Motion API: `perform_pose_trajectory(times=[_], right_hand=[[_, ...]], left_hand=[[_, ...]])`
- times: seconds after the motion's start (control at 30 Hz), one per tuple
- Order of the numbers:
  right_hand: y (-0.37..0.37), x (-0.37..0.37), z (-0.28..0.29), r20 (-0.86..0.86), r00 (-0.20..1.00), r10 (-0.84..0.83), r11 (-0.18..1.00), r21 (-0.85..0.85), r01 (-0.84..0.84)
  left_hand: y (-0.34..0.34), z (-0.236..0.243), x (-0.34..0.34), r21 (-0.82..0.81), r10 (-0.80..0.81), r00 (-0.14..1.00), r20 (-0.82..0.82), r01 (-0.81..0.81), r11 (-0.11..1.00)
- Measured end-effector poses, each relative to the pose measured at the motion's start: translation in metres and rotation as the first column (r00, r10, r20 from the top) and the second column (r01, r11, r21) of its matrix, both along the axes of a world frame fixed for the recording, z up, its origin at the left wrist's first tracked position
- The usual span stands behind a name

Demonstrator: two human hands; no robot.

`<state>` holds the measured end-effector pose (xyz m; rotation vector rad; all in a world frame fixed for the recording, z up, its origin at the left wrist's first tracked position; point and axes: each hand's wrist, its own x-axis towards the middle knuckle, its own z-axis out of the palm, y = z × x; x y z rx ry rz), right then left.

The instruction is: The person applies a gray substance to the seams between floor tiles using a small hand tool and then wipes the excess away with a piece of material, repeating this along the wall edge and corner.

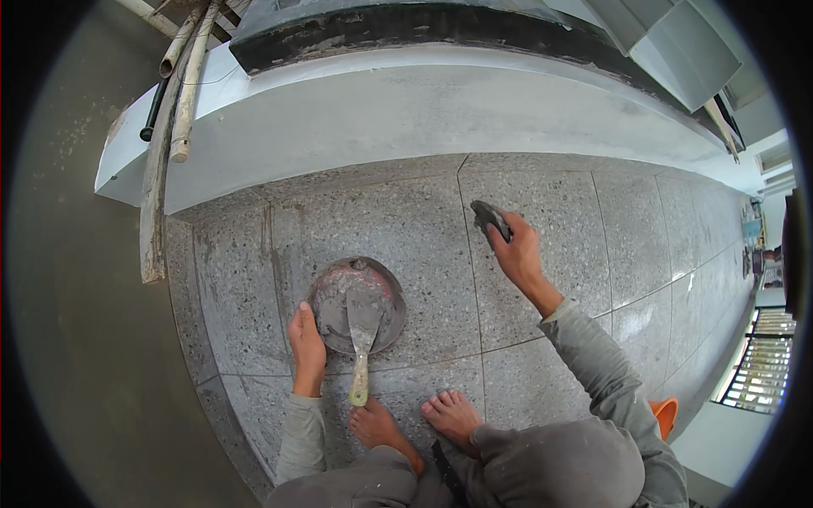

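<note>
My left hand [307, 345] holds the left rim of a round, shallow bowl [395, 326] low over the speckled floor. Wet grey paste [335, 306] lines the bowl, with some reddish patches showing near its far side. Across the bowl rests a putty knife [362, 334], its blade coated in the same grey and its worn handle sticking out over the near rim. Out to the right, my right hand [520, 258] grips a dark grey, paste-smeared pad [489, 218] a little below the white wall. Whether the pad touches the floor I cannot tell.
Large terrazzo tiles [542, 195] with dark joints cover the floor. A low white wall [406, 110] runs along the far side. Wooden poles and a plank [157, 203] lean at the left. My bare feet [453, 416] are close to the bowl. An orange container [666, 415] stands behind my right arm.
</note>
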<state>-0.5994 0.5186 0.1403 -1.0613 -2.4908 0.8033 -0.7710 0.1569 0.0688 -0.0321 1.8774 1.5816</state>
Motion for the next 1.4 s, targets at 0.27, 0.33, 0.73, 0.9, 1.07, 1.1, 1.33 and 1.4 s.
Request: perform_pose_trajectory(times=[0.27,0.33,0.73,0.9,1.07,1.1,1.33,1.4], right_hand=[[0.017,-0.057,-0.055,0.165,0.973,0.162,0.87,0.441,-0.22],[0.005,-0.048,-0.053,0.246,0.956,0.162,0.846,0.465,-0.263],[0.036,-0.026,-0.011,0.026,0.935,0.354,0.884,0.316,-0.344],[0.09,-0.053,-0.027,0.154,0.904,0.398,0.821,0.38,-0.426],[0.04,-0.011,-0.017,0.193,0.844,0.501,0.804,0.256,-0.536],[0.018,0.007,-0.016,0.214,0.844,0.492,0.82,0.212,-0.532],[-0.14,0.125,0.036,0.367,0.848,0.382,0.918,-0.049,-0.393],[-0.138,0.125,0.044,0.342,0.864,0.368,0.929,-0.163,-0.331]], left_hand=[[-0.01,0.007,0.011,0.018,0.004,1.0,0.023,-0.004,1.0],[-0.018,0.014,0.013,0.01,0.021,0.998,0.06,-0.022,1.0],[-0.018,0.033,0.01,0.05,0.079,0.995,0.059,-0.082,0.995],[-0.014,0.031,0.014,0.038,0.05,0.995,0.088,-0.054,0.998],[-0.027,0.016,0.018,-0.023,0.1,0.988,0.118,-0.098,0.995],[-0.022,0.02,0.018,-0.03,0.099,0.988,0.12,-0.096,0.995],[0.004,0.051,0.017,0.046,0.078,0.992,0.098,-0.083,0.995],[0.003,0.049,0.017,0.046,0.099,0.99,0.105,-0.104,0.994]])
